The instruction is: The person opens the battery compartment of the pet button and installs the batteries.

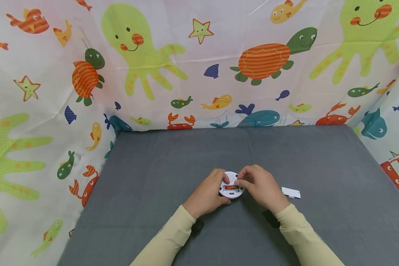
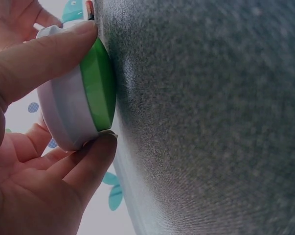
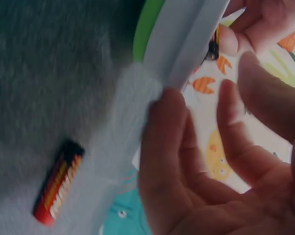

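A round white device (image 1: 231, 175) with a green underside (image 2: 99, 81) stands over the grey table, its battery compartment facing up. My left hand (image 1: 210, 193) grips it by the side, thumb and fingers around its rim. Inside the compartment lies a red and black battery (image 1: 231, 187); its dark end (image 3: 214, 45) shows past the rim in the right wrist view. The bent fingers of my right hand (image 1: 257, 184) are at the device's right edge, thumb and index tips close together with nothing visible between them. One fingertip (image 3: 168, 100) is right at the rim.
A second red and black battery (image 3: 59, 183) lies on the table near my right hand, hidden from the head view. Farther right is a white rectangular cover (image 1: 290, 192). A curtain (image 1: 199, 107) printed with sea animals hangs behind the grey table (image 1: 153, 166).
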